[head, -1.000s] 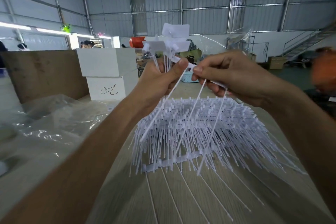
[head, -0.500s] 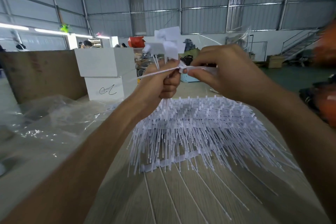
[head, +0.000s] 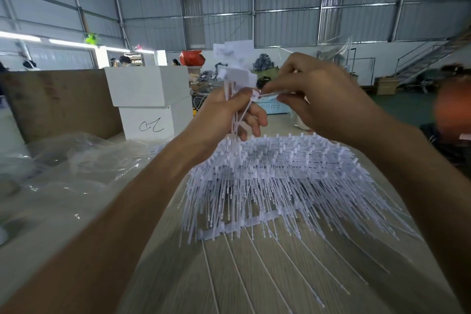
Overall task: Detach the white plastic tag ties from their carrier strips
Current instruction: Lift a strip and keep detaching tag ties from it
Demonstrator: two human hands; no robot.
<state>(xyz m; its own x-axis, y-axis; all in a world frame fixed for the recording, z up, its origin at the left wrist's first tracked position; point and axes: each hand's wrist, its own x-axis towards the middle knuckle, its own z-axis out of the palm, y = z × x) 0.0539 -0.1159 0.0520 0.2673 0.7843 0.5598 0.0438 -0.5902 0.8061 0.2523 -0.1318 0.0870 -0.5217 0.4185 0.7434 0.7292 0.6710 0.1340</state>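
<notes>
My left hand (head: 224,116) grips a small bunch of detached white tag ties (head: 235,76), their flat heads standing above my fist and their tails hanging below it. My right hand (head: 318,99) pinches a thin white strip piece (head: 270,94) that reaches across to my left thumb. Both hands are raised above a big heap of white tag ties on carrier strips (head: 280,173) lying on the wooden table (head: 254,288). One carrier strip (head: 237,227) shows at the heap's near edge. Several loose tails lie fanned toward me.
Crumpled clear plastic sheeting (head: 63,168) covers the table's left side. Two stacked white boxes (head: 150,102) and a brown board (head: 56,102) stand behind it. A light blue crate (head: 272,106) sits beyond my hands. A blurred person in orange (head: 453,107) is at the right edge.
The strip with its hanging ties has left my right hand; only a short piece stays pinched there. My right hand came in to my left thumb, and the bunch in my left hand stays upright.
</notes>
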